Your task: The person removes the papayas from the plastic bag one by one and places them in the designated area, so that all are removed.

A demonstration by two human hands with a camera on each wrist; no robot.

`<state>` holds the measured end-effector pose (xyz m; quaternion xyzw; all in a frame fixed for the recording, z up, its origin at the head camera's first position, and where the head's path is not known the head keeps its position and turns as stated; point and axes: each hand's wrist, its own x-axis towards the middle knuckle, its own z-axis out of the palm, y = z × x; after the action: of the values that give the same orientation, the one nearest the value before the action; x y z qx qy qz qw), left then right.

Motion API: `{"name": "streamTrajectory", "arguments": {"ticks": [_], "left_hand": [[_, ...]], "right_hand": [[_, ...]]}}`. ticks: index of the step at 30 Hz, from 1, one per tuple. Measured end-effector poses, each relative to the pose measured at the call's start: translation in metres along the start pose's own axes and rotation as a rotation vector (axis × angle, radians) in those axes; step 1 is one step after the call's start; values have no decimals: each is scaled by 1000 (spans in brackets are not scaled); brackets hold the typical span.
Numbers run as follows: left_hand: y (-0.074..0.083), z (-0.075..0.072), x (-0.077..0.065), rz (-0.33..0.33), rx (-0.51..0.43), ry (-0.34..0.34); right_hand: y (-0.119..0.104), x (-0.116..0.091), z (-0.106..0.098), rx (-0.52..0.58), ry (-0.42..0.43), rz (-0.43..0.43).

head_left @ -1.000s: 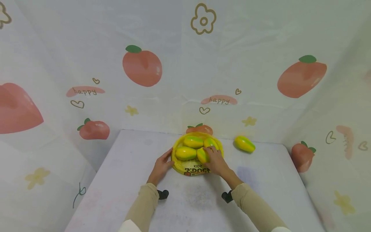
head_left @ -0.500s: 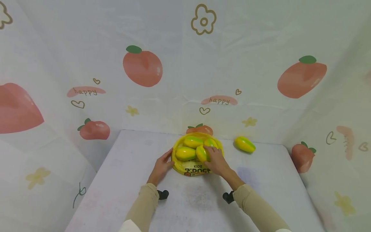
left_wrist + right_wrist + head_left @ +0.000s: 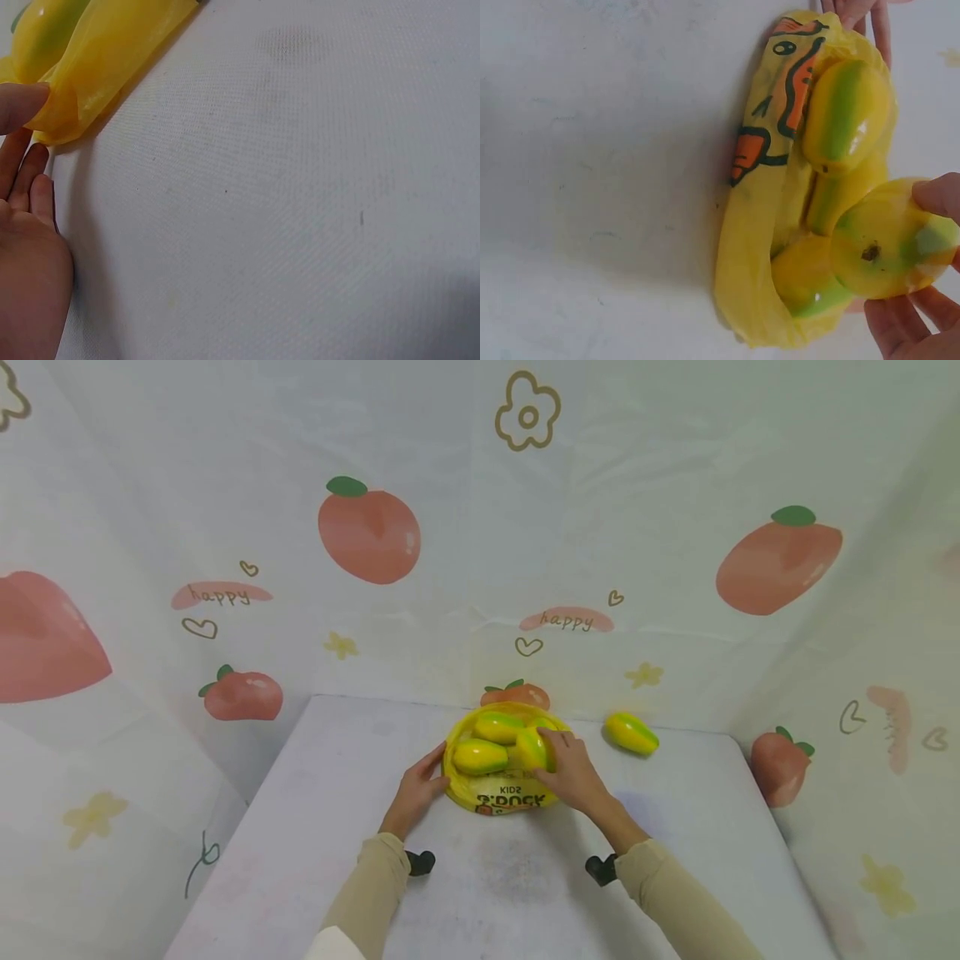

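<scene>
My right hand (image 3: pixel 576 775) grips a yellow-green mango (image 3: pixel 885 244) between thumb and fingers, above the front right of a yellow plastic bag (image 3: pixel 512 800). The bag lies with its mouth spread wide and has a printed duck and lettering. Inside it are a front-left mango (image 3: pixel 480 757), a back mango (image 3: pixel 498 727) and one more, partly hidden behind the held one. My left hand (image 3: pixel 412 790) holds the bag's left edge. In the left wrist view, its thumb (image 3: pixel 22 105) lies over the plastic, with the other fingers below.
Another mango (image 3: pixel 632 733) lies on the white table (image 3: pixel 510 893), right of the bag near the back edge. White printed cloth (image 3: pixel 465 543) hangs behind and at both sides. A dark wrist mount (image 3: pixel 602 869) sits at each wrist.
My right hand has lifted the front-right mango and shifted it slightly right and up, showing more of the bag's lettering. The left hand stays at the bag's edge.
</scene>
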<state>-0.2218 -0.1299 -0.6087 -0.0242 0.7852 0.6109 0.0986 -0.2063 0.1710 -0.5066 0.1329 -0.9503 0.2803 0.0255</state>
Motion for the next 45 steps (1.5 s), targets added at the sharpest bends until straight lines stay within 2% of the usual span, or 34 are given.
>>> {"name": "streamTrajectory", "arguments": {"ticks": [7,18,26,39,45], "left_hand": [[-1,0,0,31,-20,-2],[2,1,-4,25,-30,-1],[0,0,-3,37,-15,-4],[0,0,-3,31,-26,-7],[1,-1,-4,26,-22,-9]], "right_hand": [[5,-2,-10,-15,18,5],[16,-3,-27,-24,29,26],[32,-3,-36,-38,38,58],[56,-8,-48,-37,72,50],[68,-12,-49,-53,108,8]]}}
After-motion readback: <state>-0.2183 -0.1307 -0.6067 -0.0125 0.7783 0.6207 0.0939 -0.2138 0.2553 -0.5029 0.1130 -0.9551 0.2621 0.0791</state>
